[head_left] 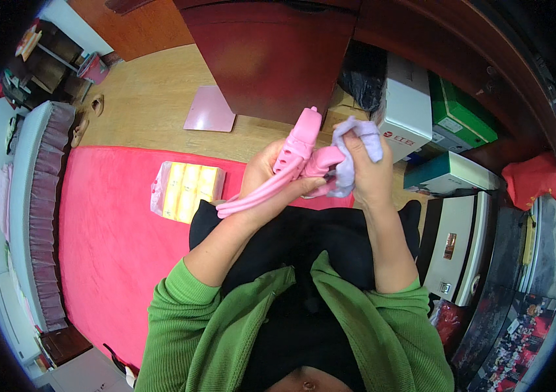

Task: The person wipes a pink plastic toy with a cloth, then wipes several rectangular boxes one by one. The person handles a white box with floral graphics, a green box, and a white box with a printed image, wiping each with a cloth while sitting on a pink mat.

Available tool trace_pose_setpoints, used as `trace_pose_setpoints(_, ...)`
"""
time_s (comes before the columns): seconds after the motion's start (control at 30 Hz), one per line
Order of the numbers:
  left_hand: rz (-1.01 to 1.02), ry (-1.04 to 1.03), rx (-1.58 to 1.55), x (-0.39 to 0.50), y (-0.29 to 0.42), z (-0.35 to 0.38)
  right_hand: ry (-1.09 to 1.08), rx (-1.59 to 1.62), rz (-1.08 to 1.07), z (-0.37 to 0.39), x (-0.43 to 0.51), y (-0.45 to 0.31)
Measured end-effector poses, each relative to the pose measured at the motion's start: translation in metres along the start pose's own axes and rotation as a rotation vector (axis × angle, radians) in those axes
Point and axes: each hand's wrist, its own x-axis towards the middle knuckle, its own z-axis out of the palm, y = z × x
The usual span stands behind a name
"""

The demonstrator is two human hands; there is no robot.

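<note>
My left hand (278, 183) grips a pink plastic object (305, 132) with round holes along one part and thick, cord-like loops hanging over the wrist. I cannot tell exactly what kind of object it is. A second pink part (324, 160) points across to the right, where its end meets a light purple cloth (344, 169). Bunched in my right hand (368, 169), the cloth drapes over the thumb and fingers. Both hands are held close together above my lap, and the cloth hides some of the pink part.
A pink mat (111, 235) covers the floor, with a plastic-wrapped tissue pack (192, 191) on it. Ahead stands a dark red wooden cabinet (278, 59). Cartons, among them a white box (403, 108) and a green box (464, 112), crowd the right. A skirted bed (45, 215) lines the left.
</note>
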Motion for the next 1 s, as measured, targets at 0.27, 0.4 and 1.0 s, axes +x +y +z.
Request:
trace_pose_setpoints(0.27, -0.141, -0.101, -0.537, 0.023, -0.031, -0.019, 0.083, 0.141, 0.064, -0.008, -0.001, 0.017)
trace_pose_setpoints(0.4, -0.169, -0.016, -0.551, 0.033, -0.027, -0.020, 0.124, 0.156, 0.136, -0.014, 0.001, 0.023)
trace_pose_setpoints(1.0, -0.605, 0.927, -0.394, -0.131, -0.217, -0.339, 0.107, 0.128, 0.290, -0.043, 0.010, 0.050)
